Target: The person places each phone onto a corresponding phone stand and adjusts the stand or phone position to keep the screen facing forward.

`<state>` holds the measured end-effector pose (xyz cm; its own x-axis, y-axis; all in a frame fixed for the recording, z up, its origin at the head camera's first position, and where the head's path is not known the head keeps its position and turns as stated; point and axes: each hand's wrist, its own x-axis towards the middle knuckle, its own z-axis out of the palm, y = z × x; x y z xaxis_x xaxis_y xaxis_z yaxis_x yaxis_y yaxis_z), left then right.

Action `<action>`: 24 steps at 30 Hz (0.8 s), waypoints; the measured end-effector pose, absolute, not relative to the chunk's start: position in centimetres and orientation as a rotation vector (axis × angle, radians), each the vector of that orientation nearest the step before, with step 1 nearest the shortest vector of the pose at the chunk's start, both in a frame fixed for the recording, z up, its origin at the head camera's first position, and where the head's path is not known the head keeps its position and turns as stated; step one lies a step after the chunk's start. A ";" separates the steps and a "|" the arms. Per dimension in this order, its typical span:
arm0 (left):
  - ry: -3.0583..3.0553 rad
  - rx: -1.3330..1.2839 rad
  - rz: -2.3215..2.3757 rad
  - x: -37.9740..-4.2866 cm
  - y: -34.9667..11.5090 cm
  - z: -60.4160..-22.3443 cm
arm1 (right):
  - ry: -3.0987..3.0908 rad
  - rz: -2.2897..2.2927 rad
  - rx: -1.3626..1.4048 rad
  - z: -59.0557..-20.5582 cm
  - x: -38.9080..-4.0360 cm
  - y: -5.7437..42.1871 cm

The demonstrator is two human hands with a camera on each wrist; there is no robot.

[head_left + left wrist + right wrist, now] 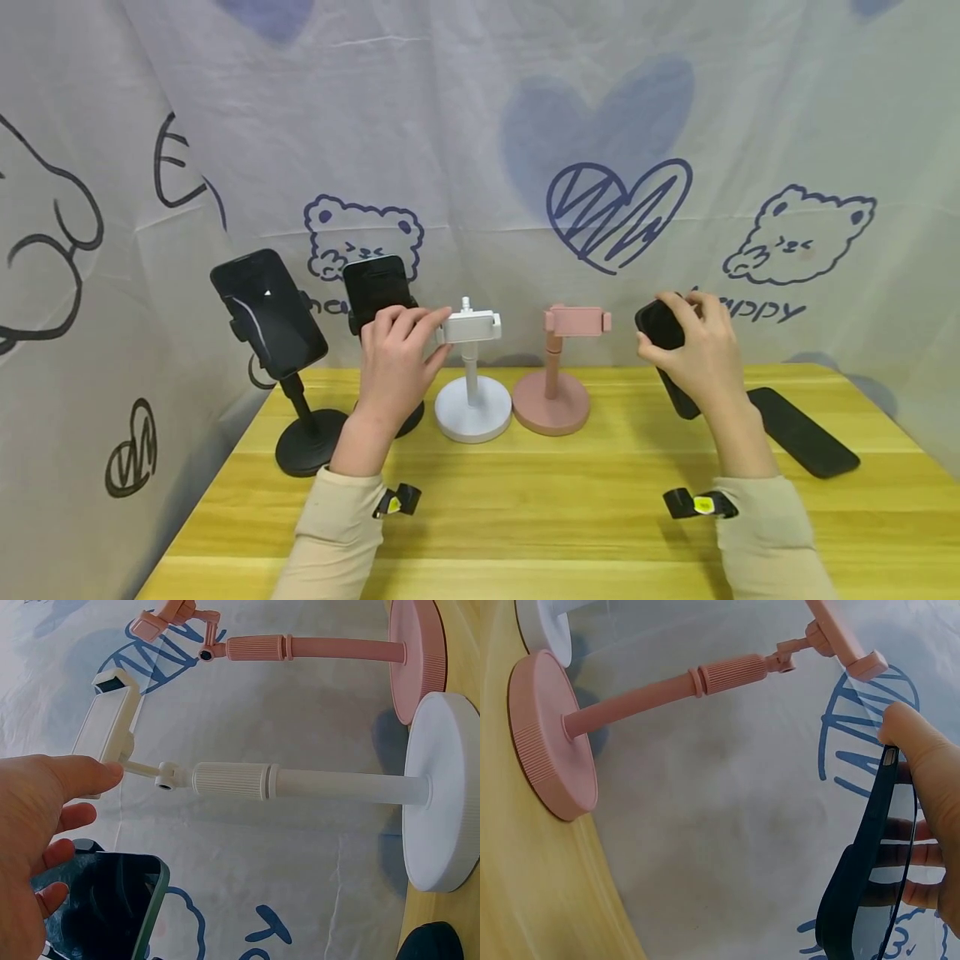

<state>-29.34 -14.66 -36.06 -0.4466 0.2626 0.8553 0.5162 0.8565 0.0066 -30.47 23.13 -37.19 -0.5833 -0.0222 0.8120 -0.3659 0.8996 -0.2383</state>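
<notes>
Head view: left hand (397, 354) at the clamp (471, 327) of a white round-based stand (472, 379), near the wood-grain tabletop's (570, 508) back edge; whether pinching, cannot tell.
Right hand (707, 354): grasping a dark slab-shaped phone (658, 323), toward the back right corner.
Likely step: readying clamp for phone; calls for widened jaws.
Room: toward front edge.

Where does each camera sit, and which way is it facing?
Head: worn on the person's head, facing forward and down over the wooden table; both sleeved forearms, the left grip and the right grip show.
Left wrist: worn on it, facing the white stand; part of the left grip shows.
Right wrist: worn on it, facing the pink stand and a dark phone-like object; part of the right grip shows.
Shared: both wrist views show the pink stand and part of the white stand.
</notes>
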 end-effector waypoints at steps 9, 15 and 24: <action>-2.061 -0.571 -0.340 -29.4 -14.7 -36.0 | -2.099 0.474 0.310 -36.5 -30.2 23.1; -2.058 -0.577 -0.345 -29.5 -14.6 -36.0 | -2.081 0.477 0.322 -36.1 -30.0 23.0; -2.061 -0.577 -0.359 -29.5 -14.6 -36.2 | -2.072 0.470 0.331 -35.8 -29.5 22.6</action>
<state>-29.47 -14.65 -36.17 -0.4534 0.2588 0.8529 0.5316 0.8466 0.0257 -29.47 22.62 -35.75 -0.5112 -0.0465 0.8582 -0.4122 0.8894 -0.1974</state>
